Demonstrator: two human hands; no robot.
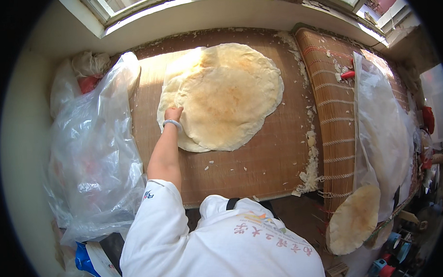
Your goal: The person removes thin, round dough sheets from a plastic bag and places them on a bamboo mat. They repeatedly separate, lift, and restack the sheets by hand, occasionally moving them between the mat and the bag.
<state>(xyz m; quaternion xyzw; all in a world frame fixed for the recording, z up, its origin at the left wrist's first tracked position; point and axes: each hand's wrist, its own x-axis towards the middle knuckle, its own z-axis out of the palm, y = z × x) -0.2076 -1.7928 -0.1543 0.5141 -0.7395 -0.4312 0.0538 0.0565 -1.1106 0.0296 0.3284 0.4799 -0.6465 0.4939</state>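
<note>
My left hand (173,113), with a pale bangle at its wrist, reaches up to the left side of a stack of large, thin flatbreads. Its fingers are closed at the edge of the upper flatbread (227,101), which is round, pale and lightly browned. Beneath that one, the lower flatbread (166,98) shows at the left and lower left. The stack lies flat on a brown slatted mat (230,175), with sunlight across its upper left. My right hand is out of view; a white printed shirt fills the bottom of the picture.
Clear plastic sheeting (93,143) covers things on the left. At right, a folded bamboo mat (330,109) bears plastic-covered flatbreads (380,133) and a red-handled tool (347,74). Another flatbread (354,220) hangs at its lower edge. Dough scraps (311,164) line the gap. A window sill (202,1) runs behind.
</note>
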